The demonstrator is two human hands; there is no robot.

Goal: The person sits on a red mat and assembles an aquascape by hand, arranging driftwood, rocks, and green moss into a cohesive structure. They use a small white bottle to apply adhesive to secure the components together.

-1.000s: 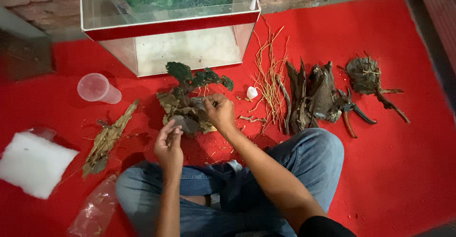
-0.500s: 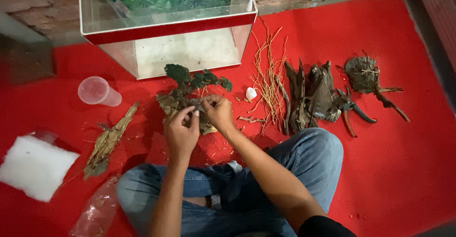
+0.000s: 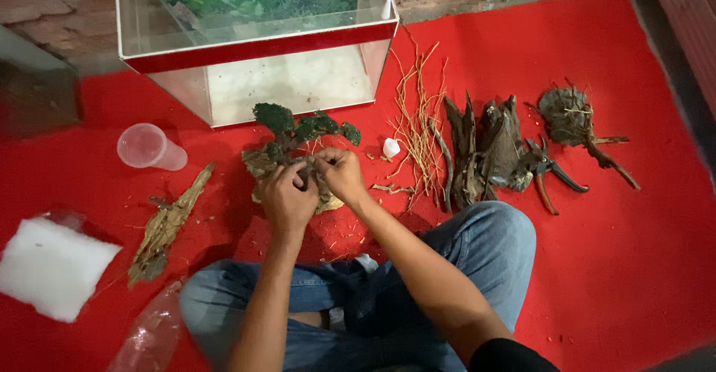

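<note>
The moss-topped driftwood piece [image 3: 298, 144] on the red carpet [image 3: 634, 267] is pinched at its near edge by closed fingers of left hand [image 3: 287, 197] and right hand [image 3: 341, 174], its mossy branches extending away toward the glass tank [image 3: 257, 44].

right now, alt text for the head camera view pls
A seated person's left hand and right hand meet over a mossy driftwood piece on a red carpet, in front of an empty glass tank. Around it lie more driftwood, twigs and a plastic cup.
</note>
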